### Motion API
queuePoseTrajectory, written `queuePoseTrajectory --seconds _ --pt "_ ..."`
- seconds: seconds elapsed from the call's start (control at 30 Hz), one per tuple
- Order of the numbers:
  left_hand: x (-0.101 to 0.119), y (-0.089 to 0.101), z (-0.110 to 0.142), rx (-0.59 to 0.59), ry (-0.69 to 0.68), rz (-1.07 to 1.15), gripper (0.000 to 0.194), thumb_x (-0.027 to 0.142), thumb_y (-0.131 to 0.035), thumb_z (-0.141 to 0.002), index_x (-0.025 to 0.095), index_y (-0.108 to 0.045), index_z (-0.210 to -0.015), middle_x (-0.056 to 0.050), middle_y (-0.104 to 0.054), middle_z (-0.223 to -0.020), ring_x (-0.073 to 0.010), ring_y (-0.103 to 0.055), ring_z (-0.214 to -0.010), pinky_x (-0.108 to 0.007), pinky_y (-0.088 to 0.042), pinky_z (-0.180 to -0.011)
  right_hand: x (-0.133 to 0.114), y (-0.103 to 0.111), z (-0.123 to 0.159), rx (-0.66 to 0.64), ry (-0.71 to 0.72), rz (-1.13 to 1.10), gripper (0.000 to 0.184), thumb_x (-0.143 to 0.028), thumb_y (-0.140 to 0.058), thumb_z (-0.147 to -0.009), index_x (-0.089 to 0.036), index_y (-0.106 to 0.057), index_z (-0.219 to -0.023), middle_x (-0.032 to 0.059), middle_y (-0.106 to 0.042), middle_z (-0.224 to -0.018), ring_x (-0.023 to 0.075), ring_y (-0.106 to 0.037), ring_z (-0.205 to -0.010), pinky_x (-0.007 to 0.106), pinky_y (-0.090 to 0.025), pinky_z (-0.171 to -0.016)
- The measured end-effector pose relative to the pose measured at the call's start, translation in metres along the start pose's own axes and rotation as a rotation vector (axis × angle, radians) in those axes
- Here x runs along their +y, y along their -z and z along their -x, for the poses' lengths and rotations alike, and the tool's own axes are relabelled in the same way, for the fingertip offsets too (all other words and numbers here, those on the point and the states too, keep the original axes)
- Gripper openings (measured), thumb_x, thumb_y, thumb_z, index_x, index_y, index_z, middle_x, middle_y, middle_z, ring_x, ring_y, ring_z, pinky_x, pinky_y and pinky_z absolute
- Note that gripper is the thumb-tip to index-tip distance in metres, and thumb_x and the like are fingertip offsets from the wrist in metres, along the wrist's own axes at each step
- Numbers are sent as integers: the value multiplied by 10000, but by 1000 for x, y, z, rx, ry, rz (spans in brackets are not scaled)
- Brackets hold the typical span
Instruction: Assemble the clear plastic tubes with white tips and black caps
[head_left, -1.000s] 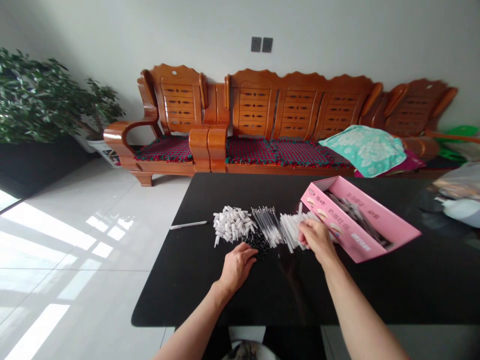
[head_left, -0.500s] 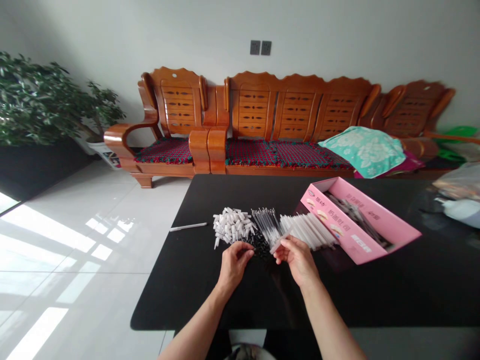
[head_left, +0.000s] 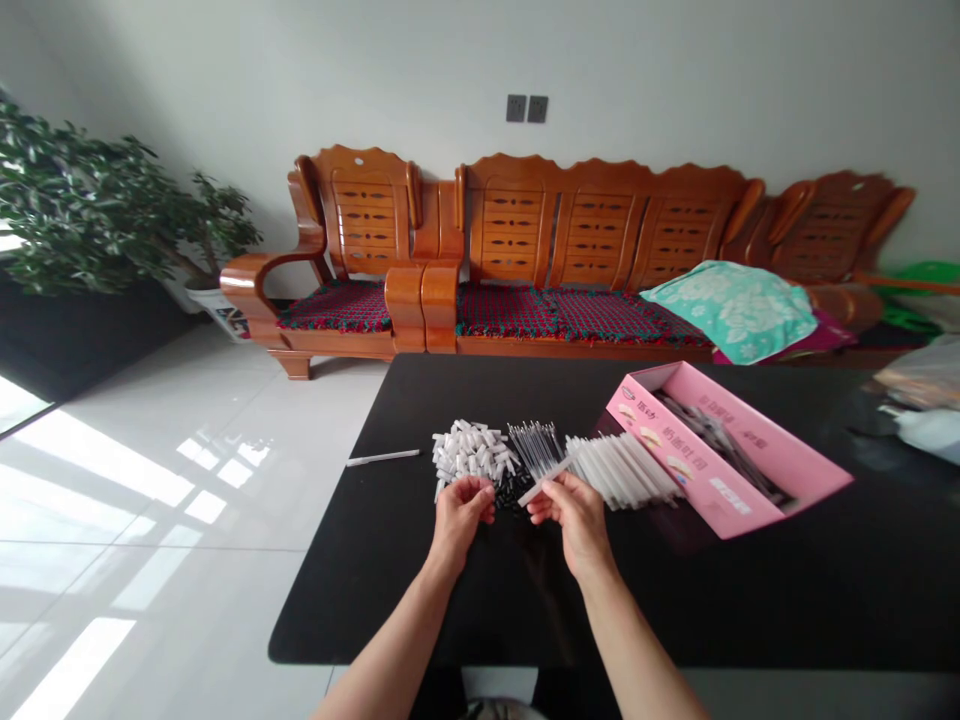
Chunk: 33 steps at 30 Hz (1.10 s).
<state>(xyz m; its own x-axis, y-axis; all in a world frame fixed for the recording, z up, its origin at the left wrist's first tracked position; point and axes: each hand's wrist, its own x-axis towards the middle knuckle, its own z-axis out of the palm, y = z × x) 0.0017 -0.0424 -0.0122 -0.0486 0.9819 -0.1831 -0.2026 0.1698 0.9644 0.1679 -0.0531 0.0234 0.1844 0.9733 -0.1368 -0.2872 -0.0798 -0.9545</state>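
My right hand (head_left: 576, 520) pinches a whitish translucent pen barrel (head_left: 541, 482), which slants down to the left, its lower end pointing toward my other hand. My left hand (head_left: 459, 518) has thumb and forefinger pressed together; whatever lies between them is too small to make out. Small black parts (head_left: 511, 490) are scattered between the two hands. Behind my left hand rises a heap of short white pieces (head_left: 472, 450). Thin pen refills (head_left: 534, 447) with metallic tips lie beyond the black parts. Right of them, more whitish barrels (head_left: 626, 470) lie side by side.
A pink box (head_left: 694, 465) holding dark, slender items stands at the right on the black table (head_left: 375, 600). One assembled-looking white stick (head_left: 384, 457) lies alone at the left. Plastic bags (head_left: 922, 400) rest at the far right. A wooden sofa (head_left: 517, 215) stands behind.
My left hand has drawn back left from the black parts, fingers still pinched. My right hand, still gripping the pen barrel, has shifted slightly left. The view has tilted a little.
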Motion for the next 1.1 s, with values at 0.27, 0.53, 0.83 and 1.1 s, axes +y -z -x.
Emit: queuePoseTrajectory --seconds 0.27,0.53,0.83,1.1 --pt "-15 3 -11 63 -153 -298 96 213 -691 -751 167 -700 -835 2 -659 -647 -129 -614 -529 -228 -495 -496 16 11 -4 104 -9 17 289 -398 -770 -685 -132 -666 -726 73 -719 -598 170 -665 -505 217 -523 -421" --pt "2 6 1 -73 157 524 327 236 -915 -589 103 -730 -824 -13 -680 -726 -67 -636 -616 -158 -557 -636 5 6 4 68 10 -30 283 -393 -786 -696 -137 -676 -746 63 -721 -612 168 -673 -524 219 -535 -448" --pt "16 5 11 -129 205 587 271 149 -873 -636 114 -738 -869 -46 -722 -802 -87 -675 -675 -169 -571 -686 -8 -3 8 36 39 -52 258 -376 -780 -713 -142 -677 -749 62 -727 -623 168 -676 -530 221 -544 -457" --pt "5 27 -2 -3 -146 -426 71 197 -674 -792 158 -725 -823 -17 -658 -660 -157 -633 -609 -269 -511 -618 0 17 -1 158 49 -71 264 -364 -793 -670 -133 -668 -696 68 -710 -580 167 -662 -494 220 -530 -433"
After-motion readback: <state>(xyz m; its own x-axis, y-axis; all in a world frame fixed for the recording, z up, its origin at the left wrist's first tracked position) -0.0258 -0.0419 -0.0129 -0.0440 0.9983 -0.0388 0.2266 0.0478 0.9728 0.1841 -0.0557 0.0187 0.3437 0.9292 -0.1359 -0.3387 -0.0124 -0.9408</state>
